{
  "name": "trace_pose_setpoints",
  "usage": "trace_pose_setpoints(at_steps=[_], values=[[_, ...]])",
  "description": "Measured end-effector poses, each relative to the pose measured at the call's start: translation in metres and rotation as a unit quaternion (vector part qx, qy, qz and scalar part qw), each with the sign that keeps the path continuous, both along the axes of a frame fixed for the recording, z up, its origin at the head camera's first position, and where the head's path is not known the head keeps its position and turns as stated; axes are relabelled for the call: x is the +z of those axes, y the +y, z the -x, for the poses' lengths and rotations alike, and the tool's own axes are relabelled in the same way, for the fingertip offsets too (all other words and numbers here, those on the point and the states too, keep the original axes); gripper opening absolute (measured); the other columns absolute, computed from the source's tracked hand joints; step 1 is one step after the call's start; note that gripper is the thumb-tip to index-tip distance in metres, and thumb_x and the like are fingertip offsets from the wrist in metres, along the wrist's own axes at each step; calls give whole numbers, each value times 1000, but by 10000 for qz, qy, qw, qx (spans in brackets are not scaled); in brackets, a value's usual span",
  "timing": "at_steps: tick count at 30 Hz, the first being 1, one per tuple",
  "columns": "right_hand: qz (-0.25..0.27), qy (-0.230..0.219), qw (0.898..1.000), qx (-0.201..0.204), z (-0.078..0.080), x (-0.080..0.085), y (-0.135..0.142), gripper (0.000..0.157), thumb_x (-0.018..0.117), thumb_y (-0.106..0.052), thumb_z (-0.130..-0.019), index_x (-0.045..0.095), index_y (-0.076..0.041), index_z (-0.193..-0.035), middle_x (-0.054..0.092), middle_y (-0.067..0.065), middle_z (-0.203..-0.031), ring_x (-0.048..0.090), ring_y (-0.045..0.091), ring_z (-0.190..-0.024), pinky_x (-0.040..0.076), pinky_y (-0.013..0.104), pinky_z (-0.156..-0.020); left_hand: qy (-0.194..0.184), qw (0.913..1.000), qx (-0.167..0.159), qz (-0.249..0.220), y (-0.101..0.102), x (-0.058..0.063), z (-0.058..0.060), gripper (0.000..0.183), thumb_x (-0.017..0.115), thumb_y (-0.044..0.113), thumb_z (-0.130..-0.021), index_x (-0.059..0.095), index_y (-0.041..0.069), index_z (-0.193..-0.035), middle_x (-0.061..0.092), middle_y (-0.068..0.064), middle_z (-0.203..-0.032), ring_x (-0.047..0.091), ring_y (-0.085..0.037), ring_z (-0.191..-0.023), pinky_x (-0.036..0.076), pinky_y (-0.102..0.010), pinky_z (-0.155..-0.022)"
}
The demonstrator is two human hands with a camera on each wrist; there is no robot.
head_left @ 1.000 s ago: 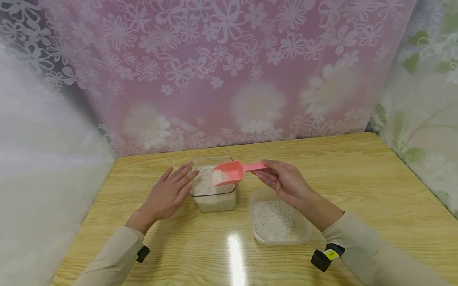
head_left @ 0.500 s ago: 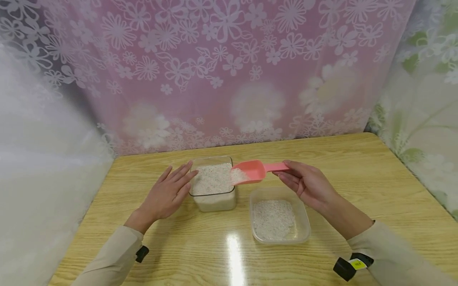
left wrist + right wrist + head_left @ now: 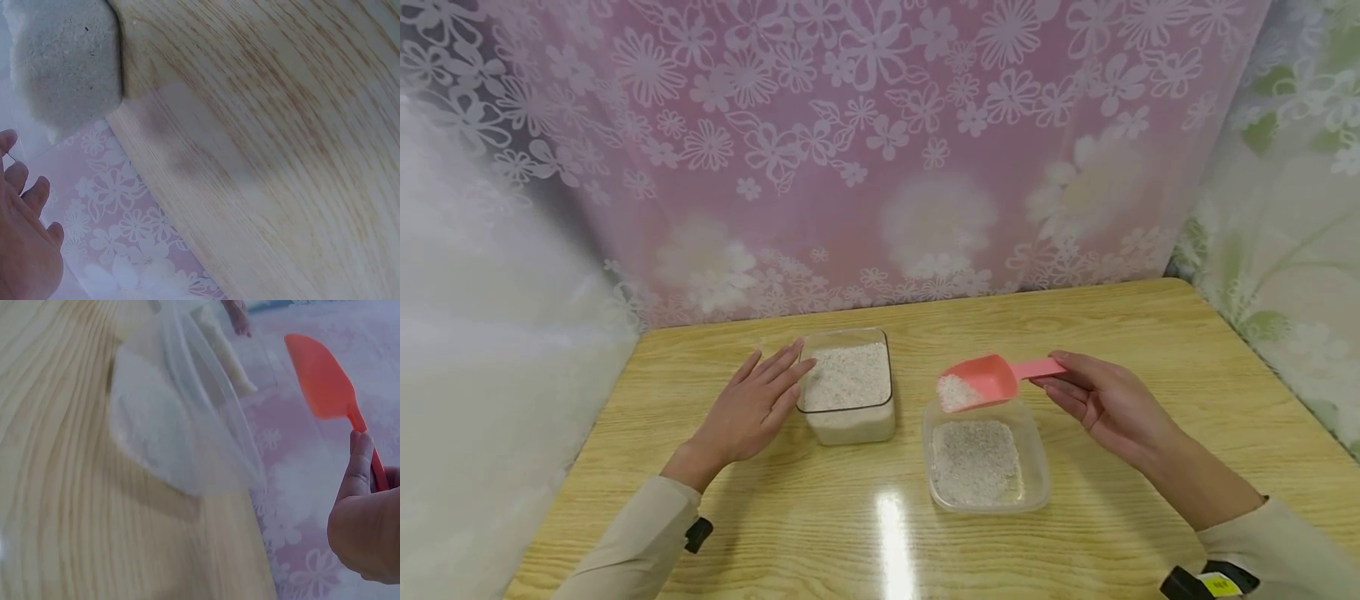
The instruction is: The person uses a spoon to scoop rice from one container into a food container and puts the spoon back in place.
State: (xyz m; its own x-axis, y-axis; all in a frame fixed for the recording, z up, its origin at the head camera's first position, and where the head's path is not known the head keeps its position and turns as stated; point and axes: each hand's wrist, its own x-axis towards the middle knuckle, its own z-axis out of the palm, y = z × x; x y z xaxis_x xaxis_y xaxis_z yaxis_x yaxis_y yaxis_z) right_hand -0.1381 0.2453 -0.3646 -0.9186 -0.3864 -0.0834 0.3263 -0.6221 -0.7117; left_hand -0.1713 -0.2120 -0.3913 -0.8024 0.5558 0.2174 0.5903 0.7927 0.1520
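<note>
My right hand [image 3: 1108, 408] pinches the handle of a pink scoop [image 3: 996, 379], which bears a small heap of white rice [image 3: 957, 392] at its mouth. The scoop is above the back rim of a shallow clear plastic container [image 3: 1037, 475], which has a layer of rice [image 3: 973, 458] in it. In the right wrist view the underside of the scoop [image 3: 322, 378] shows. My left hand [image 3: 748, 404] has its fingers stretched out, the tips on the left rim of a taller clear square container [image 3: 853, 425]. Rice [image 3: 850, 375] fills much of that container.
Both containers stand on a wood-grain table [image 3: 805, 533], the taller one to the left of the shallow one. A pink flowered curtain [image 3: 850, 208] hangs behind the table's back edge, with pale sheets at both sides.
My right hand has carried the loaded scoop rightward, from over the taller container to above the shallow one's back rim. The left hand has stayed in place.
</note>
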Motion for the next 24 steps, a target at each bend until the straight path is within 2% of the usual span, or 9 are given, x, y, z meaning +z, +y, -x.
trace_pose_setpoints(at_steps=[5,12,18,24], values=[[-37,184,9998,72,-3,-13,21,33,37,-6,-104,70,0,-107,69,16,-104,68,21,-95,53,27,-84,8,10000,-4,-28,0,-1,0,47,28,37,-106,35,23,-150,16,2,-158,19,-17,-142,6,-46,-115],[127,113,9997,163,-10,-26,49,36,34,-5,-105,69,2,-109,68,18,-106,67,22,-96,52,29,-85,6,10000,1,-75,0,-1,0,46,29,36,-106,35,23,-150,16,2,-158,19,-17,-142,6,-46,-116],[83,105,9997,203,-14,-32,69,39,31,-4,-105,69,2,-111,68,18,-107,67,24,-98,51,30,-87,11,9999,11,-101,-1,-2,0,46,33,33,-106,35,22,-150,17,1,-158,20,-19,-142,7,-46,-115],[44,163,9995,266,-19,-36,85,42,28,-4,-106,69,3,-113,68,18,-108,67,24,-98,51,32,-87,-51,9999,0,-96,1,0,-1,47,28,37,-106,34,23,-150,16,1,-158,18,-17,-143,6,-46,-115]])
